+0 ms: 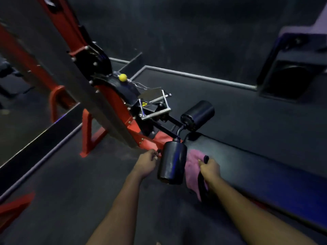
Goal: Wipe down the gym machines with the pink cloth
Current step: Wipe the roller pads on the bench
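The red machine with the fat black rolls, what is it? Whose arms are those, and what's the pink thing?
It is a gym machine: a red frame with two padded black rollers, a near roller and a far roller, beside a long black bench pad. The camera sits on a person's head, looking down, so the arms are theirs. The right hand grips a pink cloth for wiping, plus something dark I can't make out. The left hand reaches toward the frame beside the near roller; whether it holds anything is unclear.
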Available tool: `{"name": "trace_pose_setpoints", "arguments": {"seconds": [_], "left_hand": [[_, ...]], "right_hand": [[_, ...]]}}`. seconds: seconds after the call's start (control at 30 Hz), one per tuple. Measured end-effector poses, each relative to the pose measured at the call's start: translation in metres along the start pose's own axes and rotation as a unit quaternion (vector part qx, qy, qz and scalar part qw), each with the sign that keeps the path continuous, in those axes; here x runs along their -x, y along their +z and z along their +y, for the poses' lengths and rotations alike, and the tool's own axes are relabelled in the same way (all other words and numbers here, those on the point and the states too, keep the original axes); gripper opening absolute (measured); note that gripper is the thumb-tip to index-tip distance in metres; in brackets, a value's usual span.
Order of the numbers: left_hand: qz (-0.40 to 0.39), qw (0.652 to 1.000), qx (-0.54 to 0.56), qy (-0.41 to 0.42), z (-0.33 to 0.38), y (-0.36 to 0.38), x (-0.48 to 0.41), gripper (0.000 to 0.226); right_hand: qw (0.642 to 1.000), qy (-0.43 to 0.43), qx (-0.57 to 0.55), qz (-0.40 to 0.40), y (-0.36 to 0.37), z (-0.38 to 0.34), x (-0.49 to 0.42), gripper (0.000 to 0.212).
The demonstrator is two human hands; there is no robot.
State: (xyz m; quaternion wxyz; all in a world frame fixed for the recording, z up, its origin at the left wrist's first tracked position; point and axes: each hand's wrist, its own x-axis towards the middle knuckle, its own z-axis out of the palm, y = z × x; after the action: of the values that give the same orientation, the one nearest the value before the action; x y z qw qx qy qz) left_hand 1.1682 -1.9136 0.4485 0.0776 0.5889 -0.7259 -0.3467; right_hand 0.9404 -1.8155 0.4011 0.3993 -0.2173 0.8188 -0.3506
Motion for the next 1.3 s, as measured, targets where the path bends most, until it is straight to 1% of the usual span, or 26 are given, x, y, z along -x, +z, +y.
{"name": "trace_pose_setpoints", "arguments": {"seconds": [0.03, 0.07, 0.1, 0.17, 0.23, 0.27, 0.33, 0.4, 0.43, 0.47, 0.5, 0.53, 0.67, 0.73, 0.77, 0.8, 0.83, 0.9, 1.0, 1.1, 1.2, 1.27, 1.3], "left_hand": [[-0.009, 1.0, 0.006, 0.009, -0.01, -0.003, -0.011, 0.017], [-0.033, 0.999, -0.008, 0.02, -0.022, -0.011, -0.03, 0.017], [-0.033, 0.999, -0.009, 0.019, -0.027, -0.01, -0.029, 0.017], [-0.053, 0.997, -0.026, 0.045, -0.04, -0.014, -0.059, 0.017], [-0.063, 0.996, -0.023, 0.065, -0.047, -0.014, -0.085, 0.018], [-0.074, 0.994, -0.021, 0.073, -0.052, -0.006, -0.107, 0.02], [-0.077, 0.992, -0.015, 0.102, -0.062, 0.01, -0.14, 0.021], [-0.074, 0.989, -0.006, 0.131, -0.073, 0.03, -0.164, 0.026], [-0.079, 0.986, -0.008, 0.149, -0.078, 0.039, -0.175, 0.03], [-0.095, 0.983, -0.008, 0.159, -0.084, 0.051, -0.183, 0.034], [-0.109, 0.98, -0.001, 0.168, -0.09, 0.06, -0.191, 0.037], [-0.122, 0.977, 0.0, 0.172, -0.094, 0.071, -0.202, 0.038], [-0.164, 0.975, 0.028, 0.148, -0.099, 0.102, -0.237, 0.041], [-0.172, 0.974, 0.052, 0.141, -0.097, 0.114, -0.247, 0.041], [-0.168, 0.973, 0.073, 0.142, -0.098, 0.12, -0.249, 0.04], [-0.161, 0.973, 0.093, 0.139, -0.1, 0.124, -0.248, 0.038], [-0.152, 0.972, 0.117, 0.139, -0.104, 0.129, -0.25, 0.038], [-0.145, 0.966, 0.159, 0.146, -0.115, 0.134, -0.252, 0.037], [-0.15, 0.953, 0.176, 0.195, -0.125, 0.141, -0.259, 0.042], [-0.144, 0.949, 0.18, 0.213, -0.133, 0.149, -0.27, 0.044], [-0.144, 0.949, 0.158, 0.232, -0.137, 0.15, -0.275, 0.049], [-0.148, 0.949, 0.152, 0.233, -0.135, 0.148, -0.274, 0.049], [-0.146, 0.949, 0.156, 0.233, -0.136, 0.147, -0.273, 0.05]], "right_hand": [[1.0, -0.003, 0.011, 0.018, 0.009, -0.001, 0.002, 0.014], [0.999, 0.002, 0.008, 0.04, 0.025, -0.005, 0.003, 0.011], [0.999, -0.013, 0.013, 0.038, 0.026, -0.005, 0.008, 0.011], [0.998, -0.018, 0.021, 0.063, 0.049, -0.006, 0.006, 0.015], [0.997, -0.044, 0.022, 0.06, 0.069, -0.005, -0.002, 0.019], [0.996, -0.06, 0.023, 0.057, 0.083, -0.002, -0.013, 0.017], [0.991, -0.111, 0.068, 0.018, 0.108, 0.005, -0.033, 0.019], [0.972, -0.143, 0.181, -0.033, 0.134, 0.024, -0.049, 0.046], [0.963, -0.146, 0.219, -0.048, 0.147, 0.035, -0.057, 0.056], [0.963, -0.14, 0.225, -0.057, 0.161, 0.046, -0.06, 0.061], [0.964, -0.146, 0.215, -0.047, 0.173, 0.052, -0.06, 0.062], [0.97, -0.148, 0.193, -0.02, 0.185, 0.057, -0.06, 0.063], [0.978, -0.132, 0.117, 0.115, 0.21, 0.065, -0.057, 0.06], [0.976, -0.095, 0.07, 0.185, 0.217, 0.071, -0.058, 0.057], [0.975, -0.068, 0.057, 0.205, 0.221, 0.071, -0.059, 0.058], [0.975, -0.044, 0.06, 0.208, 0.225, 0.072, -0.058, 0.061], [0.974, -0.037, 0.081, 0.206, 0.228, 0.073, -0.059, 0.066], [0.973, -0.054, 0.129, 0.183, 0.232, 0.07, -0.057, 0.074], [0.975, -0.064, 0.137, 0.165, 0.23, 0.058, -0.072, 0.074], [0.975, -0.065, 0.104, 0.183, 0.221, 0.042, -0.125, 0.073], [0.983, -0.064, 0.038, 0.165, 0.208, 0.032, -0.169, 0.063], [0.979, -0.101, 0.027, 0.172, 0.208, 0.038, -0.16, 0.063], [0.976, -0.122, 0.043, 0.176, 0.212, 0.044, -0.142, 0.064]]}}
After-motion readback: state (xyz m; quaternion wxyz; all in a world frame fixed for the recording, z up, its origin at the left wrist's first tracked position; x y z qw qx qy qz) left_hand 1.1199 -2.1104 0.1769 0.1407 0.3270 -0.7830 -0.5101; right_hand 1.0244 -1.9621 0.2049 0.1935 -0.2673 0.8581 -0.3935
